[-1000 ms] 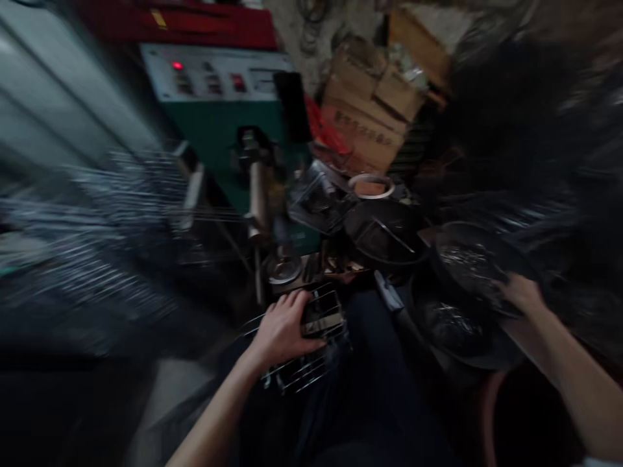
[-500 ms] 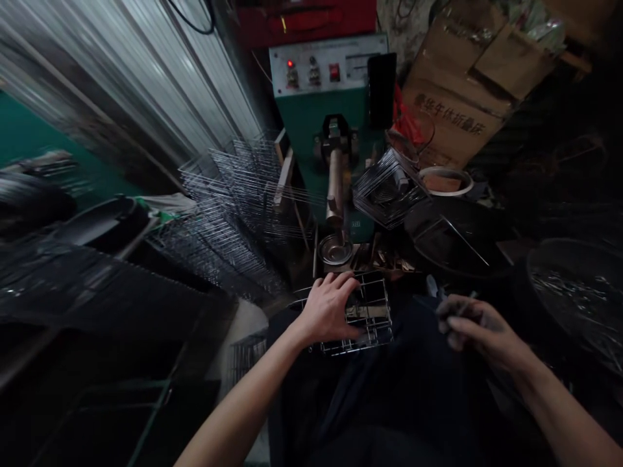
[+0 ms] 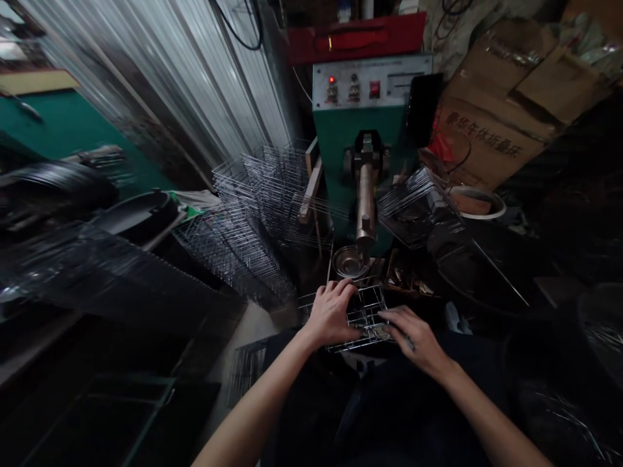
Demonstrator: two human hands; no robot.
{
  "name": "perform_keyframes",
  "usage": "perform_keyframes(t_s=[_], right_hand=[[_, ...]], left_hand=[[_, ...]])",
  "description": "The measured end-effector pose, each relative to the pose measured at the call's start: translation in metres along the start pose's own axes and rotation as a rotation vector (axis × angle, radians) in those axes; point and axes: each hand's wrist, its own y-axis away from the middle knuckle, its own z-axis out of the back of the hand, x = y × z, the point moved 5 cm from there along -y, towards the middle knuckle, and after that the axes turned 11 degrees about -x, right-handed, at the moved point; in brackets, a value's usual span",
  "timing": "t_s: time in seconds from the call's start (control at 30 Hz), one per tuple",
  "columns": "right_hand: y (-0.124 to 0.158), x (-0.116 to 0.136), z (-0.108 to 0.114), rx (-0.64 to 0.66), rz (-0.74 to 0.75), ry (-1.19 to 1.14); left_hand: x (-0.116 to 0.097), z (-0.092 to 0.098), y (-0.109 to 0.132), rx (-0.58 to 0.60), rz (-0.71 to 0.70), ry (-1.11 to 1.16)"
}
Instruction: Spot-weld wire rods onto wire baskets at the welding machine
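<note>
A small wire rack [image 3: 367, 314] of crossed metal rods lies over my lap, in front of the machine. My left hand [image 3: 333, 314] grips it from the left, fingers over the far edge and thumb at the near side. At its right end is my right hand [image 3: 418, 340], with the fingertips touching or very close to the wires. A small grey piece, perhaps metal, shows between the fingers of that hand; its kind is too small to make out. Past the rack stands the green welding machine [image 3: 363, 188], with a thick metal arm [image 3: 366, 201] reaching toward me.
Stacked wire grids [image 3: 257, 201] stand to the left of the machine. A round metal dish [image 3: 350, 259] sits under its arm. More wire frames [image 3: 413, 207] lean on the right, near a pot [image 3: 477, 201] and a cardboard box [image 3: 487, 130]. A dark basin [image 3: 598, 331] is at far right.
My right hand has moved left from beside my lap to the right end of the wire rack. My left hand keeps its grip. The whole view has shifted a little.
</note>
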Motion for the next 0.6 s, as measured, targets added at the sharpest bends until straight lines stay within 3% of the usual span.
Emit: perform_keyframes(t_s=[0.2, 0.6], right_hand=[[0.004, -0.007, -0.021, -0.070, 0.105, 0.056], [-0.007, -0.010, -0.026, -0.184, 0.000, -0.113]], left_hand=[[0.017, -0.005, 0.000, -0.024, 0.042, 0.022], [0.034, -0.008, -0.005, -0.022, 0.038, 0.041]])
